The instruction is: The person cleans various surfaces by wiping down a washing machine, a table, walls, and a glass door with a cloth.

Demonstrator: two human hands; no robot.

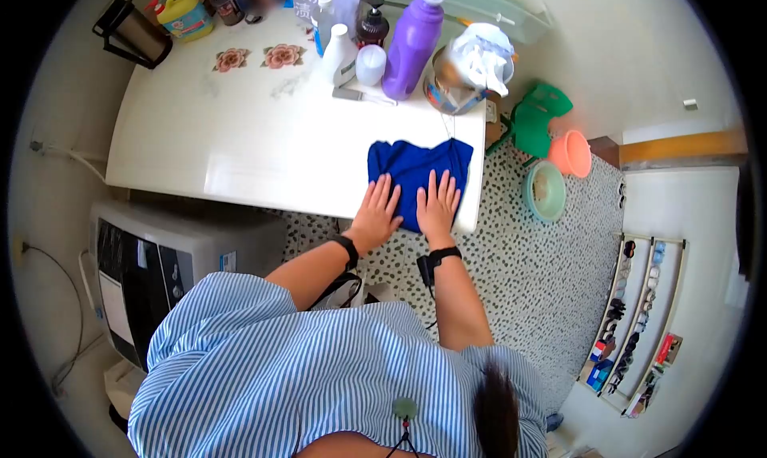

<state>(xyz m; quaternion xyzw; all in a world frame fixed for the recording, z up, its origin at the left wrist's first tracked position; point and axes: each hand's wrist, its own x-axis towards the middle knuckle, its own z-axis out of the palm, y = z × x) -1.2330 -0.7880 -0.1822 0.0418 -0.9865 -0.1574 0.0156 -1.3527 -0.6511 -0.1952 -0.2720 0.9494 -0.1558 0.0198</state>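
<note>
A dark blue cloth (409, 161) lies on the white table (264, 150), close to its right end, with creases along its far side. My left hand (377, 213) rests flat on the cloth's near left part, fingers spread and pointing away from me. Just to the right, my right hand (437, 206) presses palm-down on the near right part, fingers stretched out. Neither hand grips anything. Both wrists carry black bands. The cloth under my palms is hidden.
Beyond the cloth stand a purple bottle (413, 46), a white bottle (341, 56), a dark pump bottle (372, 25) and a tin (454, 90). A grey-handled brush (351, 95) lies before them. On the floor, right, are a green chair (539, 118) and a basin (546, 193).
</note>
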